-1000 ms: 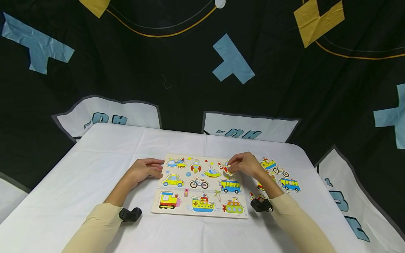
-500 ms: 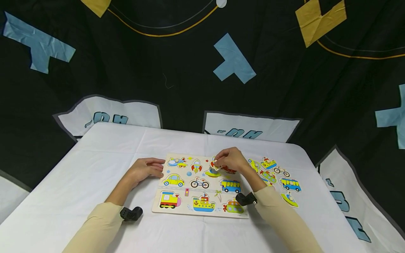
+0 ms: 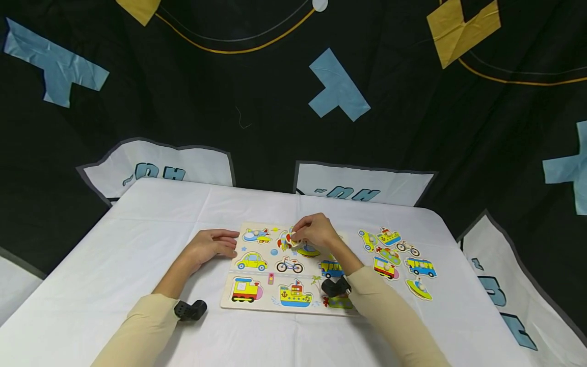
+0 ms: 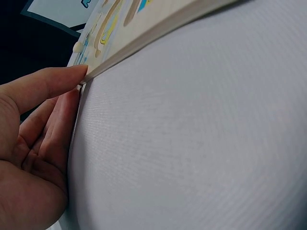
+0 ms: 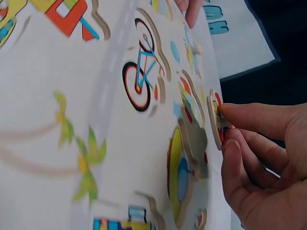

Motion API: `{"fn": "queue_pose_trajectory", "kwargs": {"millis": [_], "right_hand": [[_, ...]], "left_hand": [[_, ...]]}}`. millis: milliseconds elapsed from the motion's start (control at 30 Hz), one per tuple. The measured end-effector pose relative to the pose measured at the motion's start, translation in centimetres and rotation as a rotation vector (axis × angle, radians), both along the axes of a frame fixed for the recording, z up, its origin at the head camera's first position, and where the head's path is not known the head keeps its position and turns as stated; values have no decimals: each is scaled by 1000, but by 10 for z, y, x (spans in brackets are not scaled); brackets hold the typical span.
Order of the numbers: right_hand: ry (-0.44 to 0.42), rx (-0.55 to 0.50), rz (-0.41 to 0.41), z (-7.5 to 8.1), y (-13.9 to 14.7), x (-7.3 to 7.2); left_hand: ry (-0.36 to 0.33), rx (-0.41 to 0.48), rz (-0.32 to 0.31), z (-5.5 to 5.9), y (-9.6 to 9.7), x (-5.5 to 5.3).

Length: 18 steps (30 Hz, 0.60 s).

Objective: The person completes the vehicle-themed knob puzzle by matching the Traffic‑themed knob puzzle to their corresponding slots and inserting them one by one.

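Puzzle piece in right hand, at tips of narrow pinch, over puzzle board

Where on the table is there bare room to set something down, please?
The white tablecloth is bare left of the left hand and between the sleeves, on the near side of the puzzle board. It is crowded right of the board, where loose pieces lie, and over the board, where the right hand holds another piece.
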State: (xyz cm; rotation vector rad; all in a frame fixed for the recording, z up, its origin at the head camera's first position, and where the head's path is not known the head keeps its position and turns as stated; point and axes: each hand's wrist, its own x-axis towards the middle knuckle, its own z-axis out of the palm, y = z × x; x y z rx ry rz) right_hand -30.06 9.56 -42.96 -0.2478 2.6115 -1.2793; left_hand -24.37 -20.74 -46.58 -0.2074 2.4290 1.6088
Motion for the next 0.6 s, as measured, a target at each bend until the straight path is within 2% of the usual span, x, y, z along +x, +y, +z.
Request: {"fn": "queue_pose_trajectory", "kwargs": {"millis": [167,600], "right_hand": [[-17,-45,9,-4,-9,0],[14,-5,40,-15,-21,1]], "left_hand": [[4,-5,-4,0,0,0],[-7,-7,1,2,1,1]]}}
